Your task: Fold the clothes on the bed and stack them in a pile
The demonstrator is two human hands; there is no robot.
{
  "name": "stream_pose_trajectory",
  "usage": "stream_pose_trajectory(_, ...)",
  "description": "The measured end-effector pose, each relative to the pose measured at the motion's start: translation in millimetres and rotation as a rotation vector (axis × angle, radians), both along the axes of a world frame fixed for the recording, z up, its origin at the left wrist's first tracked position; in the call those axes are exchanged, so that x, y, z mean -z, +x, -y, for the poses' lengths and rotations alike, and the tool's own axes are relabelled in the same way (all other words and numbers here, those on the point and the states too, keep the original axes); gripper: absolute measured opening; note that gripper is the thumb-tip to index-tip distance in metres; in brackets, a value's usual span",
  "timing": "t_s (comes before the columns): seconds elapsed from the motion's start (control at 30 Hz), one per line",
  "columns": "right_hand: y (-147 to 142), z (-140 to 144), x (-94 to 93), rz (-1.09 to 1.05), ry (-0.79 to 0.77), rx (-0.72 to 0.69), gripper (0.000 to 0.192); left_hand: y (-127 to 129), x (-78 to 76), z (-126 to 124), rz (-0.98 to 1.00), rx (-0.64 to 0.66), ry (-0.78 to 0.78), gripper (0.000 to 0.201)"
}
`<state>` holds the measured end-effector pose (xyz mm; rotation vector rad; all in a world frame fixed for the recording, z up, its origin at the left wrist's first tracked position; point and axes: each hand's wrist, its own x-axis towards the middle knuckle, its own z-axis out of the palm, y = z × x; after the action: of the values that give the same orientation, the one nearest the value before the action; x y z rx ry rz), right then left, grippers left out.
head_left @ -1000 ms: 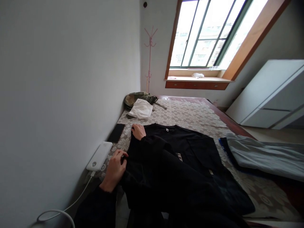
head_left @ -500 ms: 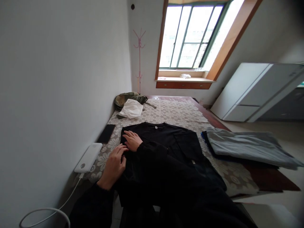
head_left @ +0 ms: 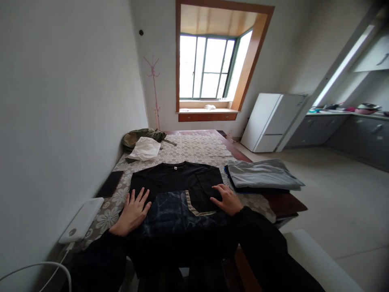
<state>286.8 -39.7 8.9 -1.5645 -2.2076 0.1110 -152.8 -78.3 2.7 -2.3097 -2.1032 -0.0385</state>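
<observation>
A black garment [head_left: 178, 184] was laid flat on the table [head_left: 285, 202], which was covered with a flower-patterned cloth [head_left: 197, 148]; the collar lay toward the window [head_left: 206, 67] and the near hem toward the person. 2 hands were pressed on it: the left hand [head_left: 132, 211] was spread palm-down, fingers splayed and apart, on the garment's left edge, and the right hand [head_left: 226, 198] was likewise flat, fingers loosely open, on its right side. Nothing was gripped by either hand. A folded-in panel with a pale trimmed edge [head_left: 194, 205] was seen between the hands. The garment was judged to be light, soft and limp, unlikely to slip on the textured cloth yet prone to creasing and sagging wherever it was left unsupported; it would best be taken at its outer edges or at the shoulders, with both sides pinched at once so that the folds were kept. Just beside it on the right, a folded grey garment [head_left: 263, 174] was stacked on something dark. A black phone [head_left: 110, 183] and a white power bank [head_left: 82, 219] with its cable [head_left: 33, 267] were placed along the wall side. Farther off, a white cloth [head_left: 145, 148] was rested against an olive bag [head_left: 136, 136].
</observation>
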Motion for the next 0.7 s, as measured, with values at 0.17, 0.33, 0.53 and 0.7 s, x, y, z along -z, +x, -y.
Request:
stream_pose_trajectory(0.17, 10.3, 13.8, 12.2, 0.046, 0.033, -0.036, 0.031, 54.4, -11.7, 1.7, 0.088, 0.084, -0.144, 0.069)
stream_pose_trajectory(0.33, -9.3, 2.3, 2.1, 0.152, 0.058, -0.033, 0.027, 144.6, -33.0, -11.4, 0.308, 0.526, -0.302, 0.054)
stream_pose_trajectory(0.53, 1.9, -27.8, 10.0, -0.567, 0.111, 0.207, 0.03, 236.0, -30.2, -56.9, 0.385, 0.675, -0.157, 0.04)
stream_pose_trajectory(0.7, 19.4, -39.1, 18.3, -1.235, 0.192, 0.355, 0.038, 285.4, -22.6, -99.8, 0.372, 0.634, -0.121, 0.046)
